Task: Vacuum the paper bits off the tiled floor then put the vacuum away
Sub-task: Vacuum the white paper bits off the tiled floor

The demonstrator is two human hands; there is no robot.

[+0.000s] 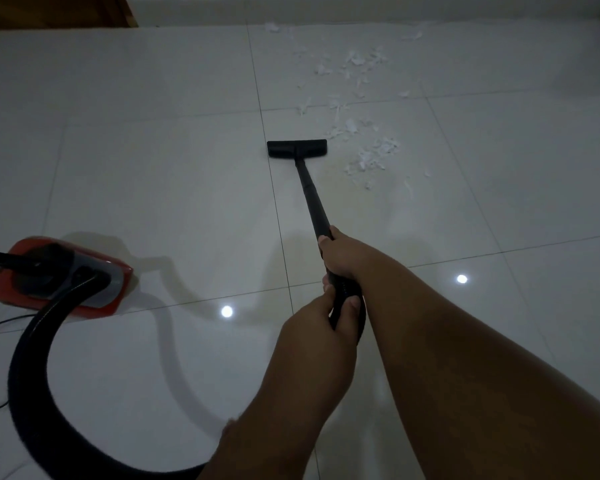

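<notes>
My right hand [340,254] and my left hand [321,318] are both curled tight round the black wand [311,199], the right nearer the floor head [297,148]. That head sits flat on the tiled floor [153,168], just left of the scattered paper bits [373,157]. The red vacuum [61,275] lies well off to my left.

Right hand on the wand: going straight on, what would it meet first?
Probably the black floor head at the end of the wand; the paper bits lie right of that line.
</notes>
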